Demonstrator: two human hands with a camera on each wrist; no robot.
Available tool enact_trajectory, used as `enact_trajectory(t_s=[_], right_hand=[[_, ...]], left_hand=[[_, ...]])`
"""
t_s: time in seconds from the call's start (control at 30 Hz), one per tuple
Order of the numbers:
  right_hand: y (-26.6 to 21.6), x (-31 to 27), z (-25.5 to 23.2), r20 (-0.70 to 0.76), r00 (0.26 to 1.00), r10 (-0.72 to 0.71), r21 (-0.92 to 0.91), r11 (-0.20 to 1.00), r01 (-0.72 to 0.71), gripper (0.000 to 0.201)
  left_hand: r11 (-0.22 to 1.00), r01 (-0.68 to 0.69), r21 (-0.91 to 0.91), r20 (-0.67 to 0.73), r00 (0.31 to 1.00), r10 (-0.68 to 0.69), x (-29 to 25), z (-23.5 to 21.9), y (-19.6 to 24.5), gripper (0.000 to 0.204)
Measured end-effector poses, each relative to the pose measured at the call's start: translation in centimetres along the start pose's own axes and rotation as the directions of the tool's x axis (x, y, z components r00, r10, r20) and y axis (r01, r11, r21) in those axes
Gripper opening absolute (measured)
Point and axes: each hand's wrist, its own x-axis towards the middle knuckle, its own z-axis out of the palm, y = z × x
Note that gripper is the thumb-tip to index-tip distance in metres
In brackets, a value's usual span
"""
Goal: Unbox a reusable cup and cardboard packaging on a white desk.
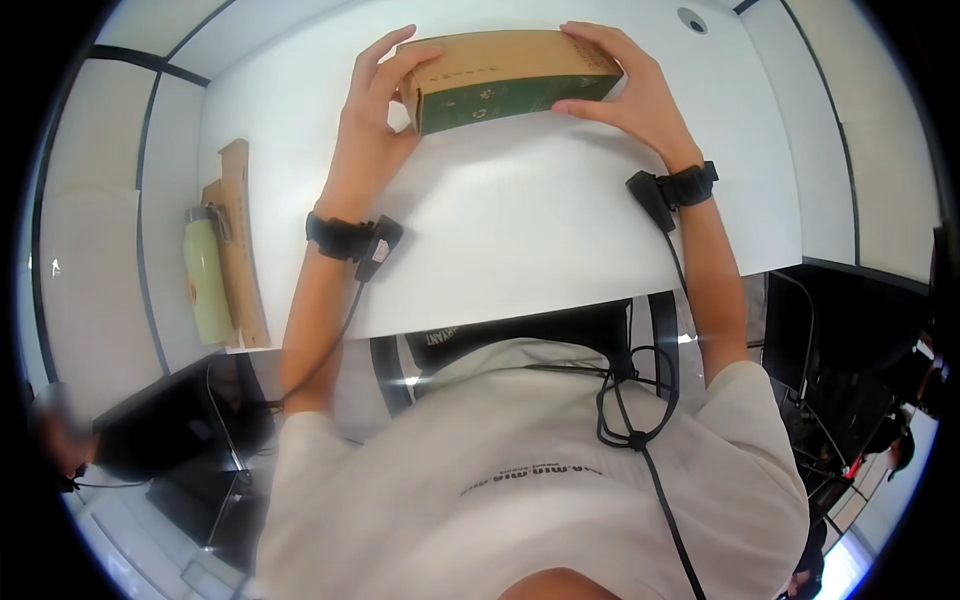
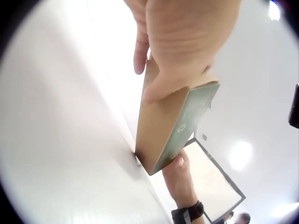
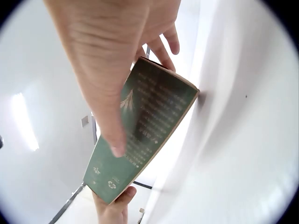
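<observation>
Left wrist view: the left hand [image 2: 187,42] grips 1 end of a green-and-brown cardboard box [image 2: 159,123]; uneven pressure could tilt it. Right wrist view: the right hand [image 3: 110,60] clasps the other end, thumb [image 3: 115,137] on the printed green side; if the thumb loosened, that end might drop. Head view: the box is over the white bench [image 1: 520,220], contact unclear; a green bottle [image 1: 207,280] sits by its left edge, near pale partitions [image 1: 95,150].
</observation>
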Motion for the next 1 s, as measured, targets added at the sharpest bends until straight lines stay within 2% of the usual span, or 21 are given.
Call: enact_trajectory(t_s=[0.1,0.17,0.2,0.23,0.3,0.33,0.37,0.43,0.47,0.5,0.57,0.63,0.7,0.73,0.77,0.83,0.9,0.97,1.0], right_hand=[[-0.1,-0.3,0.2,0.006,1.000,0.027,-0.014,1.000,-0.027,0.074],[0.3,-0.3,1.1,0.006,0.997,0.079,-0.114,0.990,-0.078,0.072],[0.5,-0.3,1.2,-0.034,0.998,0.046,-0.159,0.986,-0.051,0.068],[0.4,-0.3,1.1,-0.036,0.998,0.043,-0.160,0.986,-0.048,0.068],[0.2,-0.3,1.2,-0.058,0.998,-0.005,-0.201,0.980,-0.007,0.065],[0.2,-0.2,1.3,-0.065,0.998,-0.027,-0.233,0.972,0.011,0.065],[0.3,-0.2,2.1,-0.059,0.998,-0.038,-0.257,0.966,0.021,0.064],[0.1,-0.1,1.9,-0.070,0.995,-0.073,-0.281,0.958,0.051,0.061],[0.1,-0.2,1.8,-0.100,0.990,-0.096,-0.326,0.944,0.059,0.060],[0.0,-0.2,1.8,-0.126,0.985,-0.119,-0.371,0.926,0.065,0.058],[-0.2,-0.3,1.8,-0.130,0.984,-0.124,-0.381,0.922,0.066,0.057],[0.0,0.0,2.2,-0.106,0.990,-0.098,-0.350,0.935,0.055,0.056],[-0.6,0.2,2.0,-0.111,0.990,-0.093,-0.336,0.941,0.050,0.056],[-0.9,0.1,1.9,-0.105,0.994,-0.022,-0.254,0.967,-0.005,0.063],[-1.3,0.1,1.8,-0.104,0.994,-0.020,-0.255,0.967,-0.007,0.063],[-2.2,0.0,1.4,-0.099,0.986,-0.137,-0.301,0.948,0.101,0.071],[-2.9,0.0,1.1,-0.089,0.991,-0.099,-0.262,0.962,0.072,0.076],[-4.3,0.1,0.5,0.001,0.988,-0.155,-0.465,0.874,0.138,0.086],[-5.1,0.1,0.4,0.003,0.991,-0.131,-0.443,0.889,0.118,0.083]], left_hand=[[1.000,-0.010,-0.017,0.029,1.000,0.010,-0.3,0.0,0.1,0.069],[0.996,0.068,-0.059,0.081,0.995,-0.063,-0.7,0.0,-0.2,0.084],[0.982,0.090,-0.166,0.082,0.994,-0.077,-0.8,0.5,-0.3,0.094],[0.983,0.087,-0.164,0.080,0.994,-0.074,-0.9,0.7,-0.2,0.094],[0.940,0.159,-0.302,0.124,0.984,-0.127,-1.0,0.8,-0.3,0.095],[0.914,0.207,-0.348,0.126,0.977,-0.174,-0.9,0.7,-0.7,0.095],[0.860,0.262,-0.438,0.109,0.965,-0.238,-1.1,0.8,-1.7,0.083],[0.656,0.432,-0.619,0.148,0.884,-0.443,-0.5,0.1,-2.2,0.082],[0.622,0.431,-0.653,0.135,0.875,-0.465,-0.4,0.3,-2.2,0.075],[0.625,0.429,-0.652,0.134,0.877,-0.462,-0.5,0.1,-2.3,0.075],[0.702,0.536,-0.470,0.267,0.844,-0.466,-0.7,-0.3,-2.0,0.062],[0.702,0.531,-0.475,0.216,0.844,-0.491,-0.8,0.0,-2.2,0.056],[0.740,0.485,-0.465,0.176,0.870,-0.460,-0.7,-0.2,-1.8,0.054],[0.752,0.447,-0.485,0.141,0.888,-0.438,-0.7,-0.2,-1.5,0.052],[0.750,0.449,-0.486,0.143,0.887,-0.438,-0.8,-0.1,-1.6,0.052],[0.817,0.374,-0.438,0.062,0.920,-0.388,-1.2,0.8,-1.5,0.052],[0.816,0.369,-0.445,0.045,0.919,-0.391,-1.1,1.1,-1.3,0.051],[0.804,0.369,-0.466,0.054,0.919,-0.391,-1.2,1.1,-1.0,0.050],[0.809,0.360,-0.465,0.048,0.923,-0.383,-1.2,1.1,-1.1,0.050]])
